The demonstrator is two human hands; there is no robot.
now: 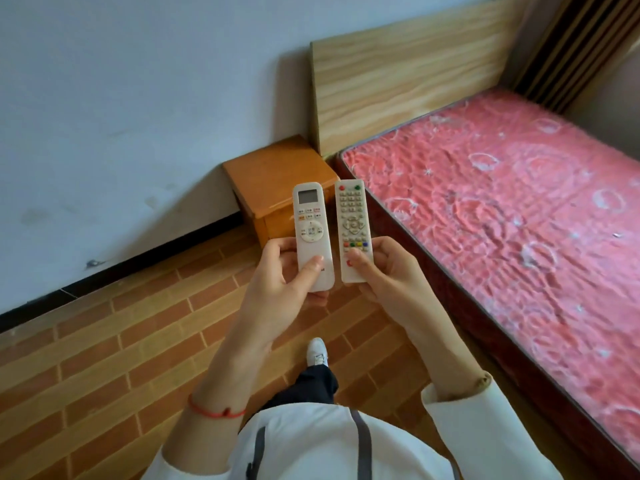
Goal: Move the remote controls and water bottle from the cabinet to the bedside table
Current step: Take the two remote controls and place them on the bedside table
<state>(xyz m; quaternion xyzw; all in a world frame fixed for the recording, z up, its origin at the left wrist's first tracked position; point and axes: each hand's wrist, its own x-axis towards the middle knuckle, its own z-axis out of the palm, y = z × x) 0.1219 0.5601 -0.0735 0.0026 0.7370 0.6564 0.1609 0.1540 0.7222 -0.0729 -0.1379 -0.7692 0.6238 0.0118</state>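
You held AC remote gripped in left hand, TV remote in right hand. Advice: lay both flat on far bedside surface, away from edge.

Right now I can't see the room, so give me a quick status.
Left hand grips screen remote. Right hand grips keypad remote. Bedside table ahead. Bottle unseen.
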